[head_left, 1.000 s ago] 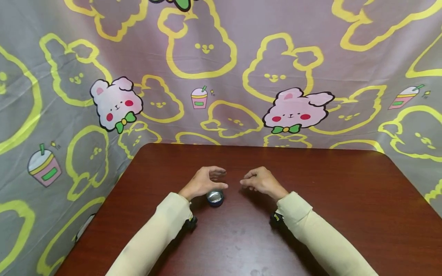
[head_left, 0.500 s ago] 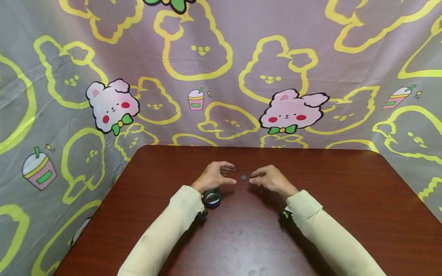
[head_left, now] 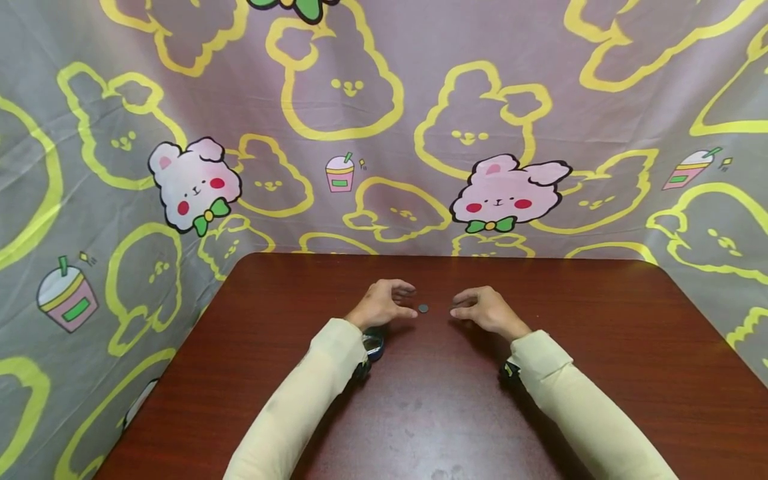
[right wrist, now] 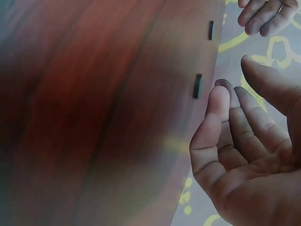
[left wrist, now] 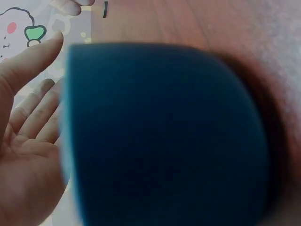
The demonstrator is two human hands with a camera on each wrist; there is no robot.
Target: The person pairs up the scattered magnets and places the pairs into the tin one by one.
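A small dark disc (head_left: 423,309) lies on the table, just right of my left hand's thumb tip. My left hand (head_left: 384,303) is held thumb up with relaxed, slightly bent fingers and nothing in its grasp. Across the gap, my right hand (head_left: 489,312) has loosely bent fingers and holds nothing. In the right wrist view, two thin dark pieces show, one farther off (right wrist: 211,30) and one by the fingertips (right wrist: 197,86). A round dark blue container (head_left: 375,347) with a shiny top stands behind the left wrist, partly hidden; its blurred blue side (left wrist: 164,136) fills the left wrist view.
The brown wooden table (head_left: 600,360) has rounded far corners. A grey and pink cloth (head_left: 396,73) printed with rabbits hangs around its back and sides. Both forearms, in cream sleeves (head_left: 300,400), reach in over the table, with dark wrist-worn devices underneath.
The disc, unseen at first, has come into view as the right hand drew off to the right. My left hand moved right too, and its sleeve now covers part of the blue container.
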